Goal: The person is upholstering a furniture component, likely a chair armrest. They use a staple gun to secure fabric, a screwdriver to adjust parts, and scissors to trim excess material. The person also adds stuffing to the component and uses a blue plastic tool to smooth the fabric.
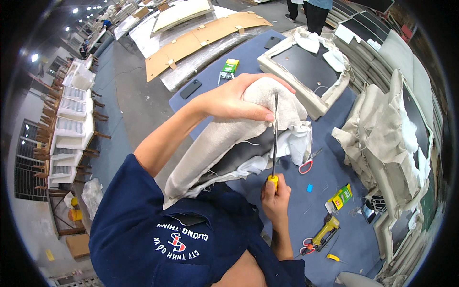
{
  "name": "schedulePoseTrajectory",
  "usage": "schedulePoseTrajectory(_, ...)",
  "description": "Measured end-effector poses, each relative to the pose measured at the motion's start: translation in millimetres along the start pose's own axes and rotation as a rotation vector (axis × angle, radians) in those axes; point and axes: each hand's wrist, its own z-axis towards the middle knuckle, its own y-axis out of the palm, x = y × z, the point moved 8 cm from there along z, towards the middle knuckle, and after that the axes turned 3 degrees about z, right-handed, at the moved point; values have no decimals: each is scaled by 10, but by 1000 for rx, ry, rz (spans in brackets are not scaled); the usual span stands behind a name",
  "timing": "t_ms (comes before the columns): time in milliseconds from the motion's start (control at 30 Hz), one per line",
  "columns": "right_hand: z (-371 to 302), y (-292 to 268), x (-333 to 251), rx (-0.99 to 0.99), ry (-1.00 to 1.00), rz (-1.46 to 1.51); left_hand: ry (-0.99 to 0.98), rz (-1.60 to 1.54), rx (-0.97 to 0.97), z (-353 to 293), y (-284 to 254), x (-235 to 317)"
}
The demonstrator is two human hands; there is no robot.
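My left hand (234,98) grips the upper corner of a beige upholstered cushion panel (201,150), thumb on the near face and fingers over the top. The panel leans tilted against my body, its dark underside and white lining showing, with loose threads along the fabric edge. My right hand (276,198) is closed round the yellow handle of a screwdriver-like tool (274,153). Its long thin metal shaft points up, and the tip meets the beige fabric at the corner, close to my left thumb. Whether the tip has gone into the fabric I cannot tell.
On the blue table (306,225) lie red-handled scissors (306,166), a yellow staple gun (326,232), a small yellow screwdriver (334,258), green boxes (340,197) and a phone (191,89). Another beige panel (306,71) lies at the back; more panels (382,138) stand stacked right.
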Motion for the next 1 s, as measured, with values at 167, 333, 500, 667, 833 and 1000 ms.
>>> schedulePoseTrajectory(167,90,601,58,-253,172,635,-4,53,127,-157,-198,-116)
schedulePoseTrajectory(333,143,936,36,-357,203,811,-32,24,179,-256,-322,-121)
schedulePoseTrajectory(500,185,1192,96,-331,149,818,-23,34,242,-358,-382,-114)
schedulePoseTrajectory(667,350,925,111,6,-132,92,-40,50,278,-471,-401,-117)
schedulePoseTrajectory(833,352,1271,281,-409,154,793,-41,-1,295,-555,-394,-122)
schedulePoseTrajectory(1000,340,1454,224,-610,126,1064,-116,-83,295,-600,-416,-160)
